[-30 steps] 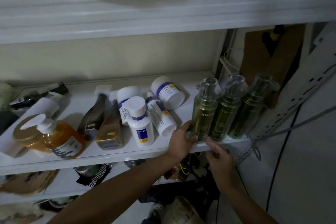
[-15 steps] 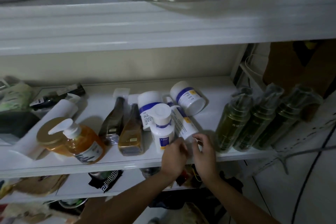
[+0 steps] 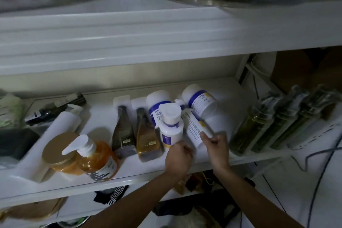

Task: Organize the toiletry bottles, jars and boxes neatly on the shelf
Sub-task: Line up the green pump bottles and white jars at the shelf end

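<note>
1. Reaching in at the shelf's front edge (image 3: 129, 176): left hand (image 3: 178, 157) curled at the base of the upright white bottle (image 3: 171, 129), fingers touching or nearly so; full closure impossible to tell through the blur.
2. Pinching with the right hand (image 3: 215, 147), grip nearly closed on the near end of the lying white tube (image 3: 194, 129), thumb and fingers on its lower edge.
3. Judging the tube: light, smooth plastic, probably a bit slippery and slightly squeezable; best taken around the mid-body, not the thin end.
4. Lying flat, long axis running from near right toward the back left, cap end tucked away among the other white containers.
5. Standing just left of it, the white bottle: cap up, long axis vertical, rigid and light-looking, easy to take around the waist.
6. Resting farther back, a white jar (image 3: 200, 102) on its side, blue label showing, likely to roll if nudged.
7. Leaning off to the right, three green pump bottles (image 3: 249, 127) in a row, close together.
8. Lying to the left, two amber bottles (image 3: 146, 133), caps pointing at the back wall.
</note>
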